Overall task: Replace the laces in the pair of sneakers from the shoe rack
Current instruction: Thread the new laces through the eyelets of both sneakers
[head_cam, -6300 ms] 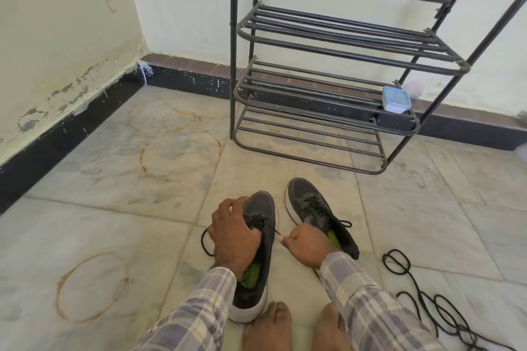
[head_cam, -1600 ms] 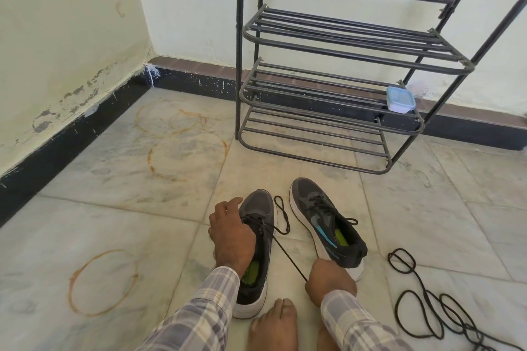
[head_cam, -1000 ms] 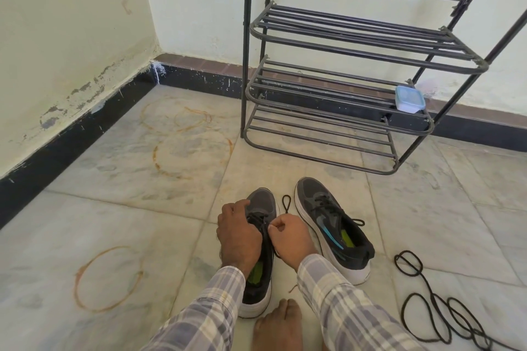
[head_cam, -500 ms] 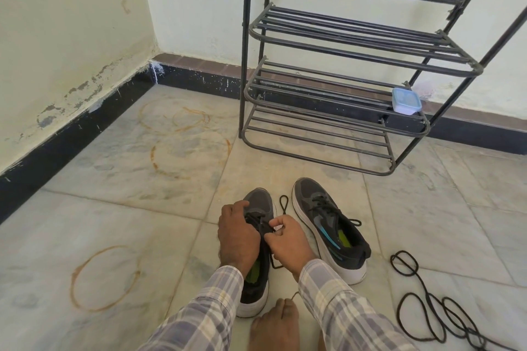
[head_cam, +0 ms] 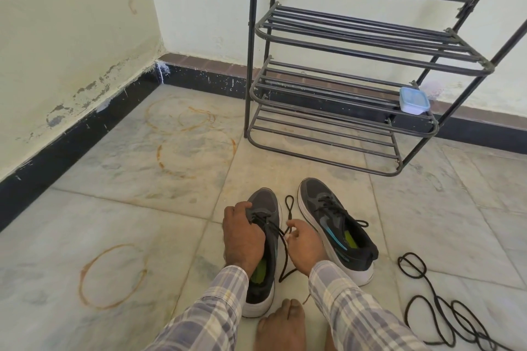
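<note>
The left hand (head_cam: 242,236) gripped the nearer sneaker (head_cam: 265,204) by its upper — the right hand (head_cam: 304,243) pinched that shoe's black lace (head_cam: 286,256) between thumb and fingertips.

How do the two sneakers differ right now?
The held sneaker is gripped by the left hand, its lace loose and pinched by the right hand; the other sneaker stands untouched, laced. The held sneaker points straight ahead; the other sneaker sits angled. Both: dark grey, white soles, green insoles.
</note>
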Motion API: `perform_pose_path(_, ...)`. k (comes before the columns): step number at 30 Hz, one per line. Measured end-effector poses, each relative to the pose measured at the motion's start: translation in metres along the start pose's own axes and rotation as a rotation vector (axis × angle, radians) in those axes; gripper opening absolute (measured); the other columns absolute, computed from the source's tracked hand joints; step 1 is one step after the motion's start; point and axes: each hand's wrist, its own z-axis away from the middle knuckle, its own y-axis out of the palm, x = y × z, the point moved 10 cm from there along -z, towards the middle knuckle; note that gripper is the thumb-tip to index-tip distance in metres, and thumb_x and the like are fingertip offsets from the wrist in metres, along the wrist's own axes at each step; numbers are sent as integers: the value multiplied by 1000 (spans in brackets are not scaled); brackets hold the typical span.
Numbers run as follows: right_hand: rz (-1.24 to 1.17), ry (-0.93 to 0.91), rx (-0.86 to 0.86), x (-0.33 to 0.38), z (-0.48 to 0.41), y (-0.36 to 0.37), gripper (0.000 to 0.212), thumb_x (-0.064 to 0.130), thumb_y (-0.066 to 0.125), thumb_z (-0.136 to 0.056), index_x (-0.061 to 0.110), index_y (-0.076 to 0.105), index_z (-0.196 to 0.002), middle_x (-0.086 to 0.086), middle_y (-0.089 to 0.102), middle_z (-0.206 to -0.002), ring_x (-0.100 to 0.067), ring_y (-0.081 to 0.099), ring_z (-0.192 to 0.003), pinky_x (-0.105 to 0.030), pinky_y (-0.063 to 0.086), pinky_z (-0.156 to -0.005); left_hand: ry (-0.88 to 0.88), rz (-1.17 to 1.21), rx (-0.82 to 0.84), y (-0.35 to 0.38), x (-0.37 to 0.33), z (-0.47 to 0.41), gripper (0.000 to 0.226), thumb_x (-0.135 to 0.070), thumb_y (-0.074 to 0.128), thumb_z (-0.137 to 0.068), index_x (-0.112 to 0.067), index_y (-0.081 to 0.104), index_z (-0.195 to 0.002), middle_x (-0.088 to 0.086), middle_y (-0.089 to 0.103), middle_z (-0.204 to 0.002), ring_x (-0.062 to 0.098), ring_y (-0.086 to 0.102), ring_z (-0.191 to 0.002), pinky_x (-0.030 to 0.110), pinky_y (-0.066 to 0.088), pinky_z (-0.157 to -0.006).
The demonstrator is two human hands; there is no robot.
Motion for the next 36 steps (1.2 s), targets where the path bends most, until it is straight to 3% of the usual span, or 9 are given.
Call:
perform_pose_path(2, 207, -84, 5, 14, -6, 4, 44, 11, 57, -96, 24, 53, -138, -1, 55, -134, -21, 54, -123, -34, 45, -104, -37, 36, 2, 0, 3, 0, 41, 4, 53, -87, -22, 52, -119, 1, 48, -114, 22, 59, -101, 35, 59, -84)
perform_pose_path(7, 517, -84, 128, 18, -15, 15, 12, 27, 54, -93, 20, 62, -97, -4, 64, -101, -24, 62, -99, -42, 53, -92, -112, 109, -12, -4, 10, 0, 33, 5, 53, -86, -21, 52, -107, 10, 59, -102, 22, 65, -82, 30, 62, -66)
perform_pose_path(12, -41, 4, 133, 31, -11, -33, 27, 24, 55, -95, 3, 67, -83, -7, 75, -80, -21, 66, -79, -39, 54, -83, -84, 48, -22, -4, 8, -2, 33, 5, 51, -83, -22, 53, -103, 7, 59, -100, 24, 62, -88, 35, 60, -73)
perform_pose_path(16, -657, -89, 82, 76, -5, -83, 38, 19, 58, -97, 9, 55, -61, -8, 68, -72, -24, 64, -84, -44, 51, -91, -85, 59, -13, -4, 7, 0, 32, 5, 52, -86, -21, 53, -105, 8, 59, -100, 21, 61, -84, 27, 57, -66)
perform_pose_path(21, -1168, -205, 209, 120, 11, -107, 37, 19, 48, -101, 9, 52, -66, -12, 65, -82, -27, 65, -94, -41, 49, -91, -110, 74, -13, -6, 7, 2, 26, 4, 53, -89, -18, 53, -103, 5, 58, -91, 12, 57, -70, 15, 49, -55)
perform_pose_path(24, -1339, -159, 304, 129, 18, -98, 35, 33, 47, -101, 7, 63, -85, -6, 61, -73, -21, 63, -71, -39, 53, -80, -122, 70, -25, -10, 8, 4, 19, 3, 55, -88, -15, 55, -96, 2, 58, -87, 8, 54, -67, 10, 41, -45)
perform_pose_path(27, -1249, -122, 343, 129, 18, -82, 50, 47, 41, -101, 7, 62, -124, -3, 54, -72, -10, 42, -50, -27, 42, -55, -135, 79, -42, -11, 11, 4, 16, 1, 57, -86, -14, 56, -88, 4, 60, -86, 8, 55, -65, 9, 39, -45)
perform_pose_path(29, -1150, -114, 357, 130, 16, -74, 57, 53, 34, -102, 11, 58, -132, -3, 55, -73, -9, 33, -46, -23, 32, -47, -141, 97, -46, -11, 13, 3, 15, 1, 57, -86, -14, 56, -86, 4, 60, -85, 9, 55, -64, 10, 40, -47)
perform_pose_path(36, -744, -282, 61, 146, 13, -103, 34, 30, 43, -106, 6, 65, -96, -7, 64, -81, -10, 45, -51, -19, 31, -42, -130, 73, -44, -12, 9, 3, 14, 1, 57, -86, -13, 59, -88, 3, 62, -84, 7, 51, -63, 7, 38, -42)
